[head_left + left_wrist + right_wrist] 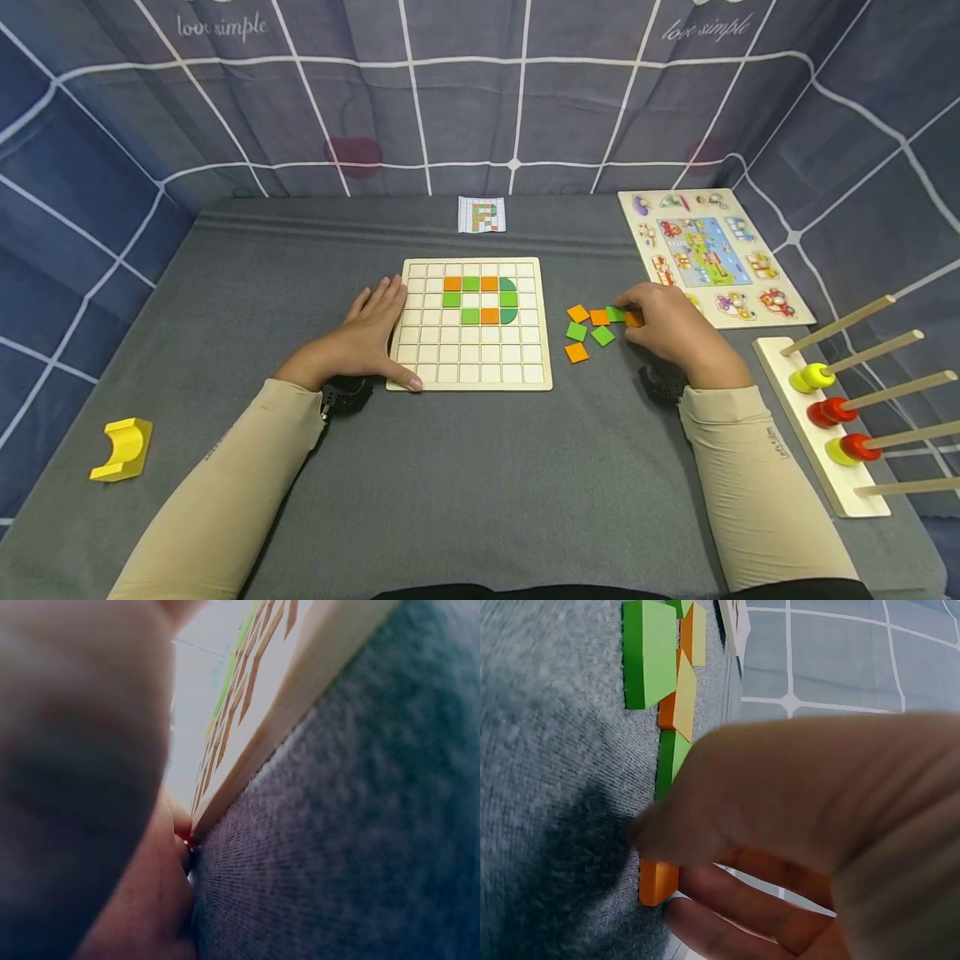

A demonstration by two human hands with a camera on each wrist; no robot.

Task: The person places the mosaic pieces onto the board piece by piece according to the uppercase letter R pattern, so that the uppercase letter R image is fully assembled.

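Observation:
A wooden grid board (468, 358) lies on the cloth, with orange, green and dark green rounded tiles set in its upper cells. My left hand (365, 335) rests along the board's left edge, fingers extended, thumb on its near-left corner. To the right of the board, several loose square tiles lie together, among them a green tile (602, 336) and an orange tile (577, 352). My right hand (672, 329) pinches the rightmost orange tile (658, 883) between thumb and fingers, down at the cloth. The fingers partly cover that tile.
A small pattern card (482, 215) lies beyond the board. At the back right is a wooden picture puzzle (705, 250). A peg stand (825, 450) with yellow and red beads stands at the right, its rods leaning outward. A yellow curved block (123, 450) sits at the left.

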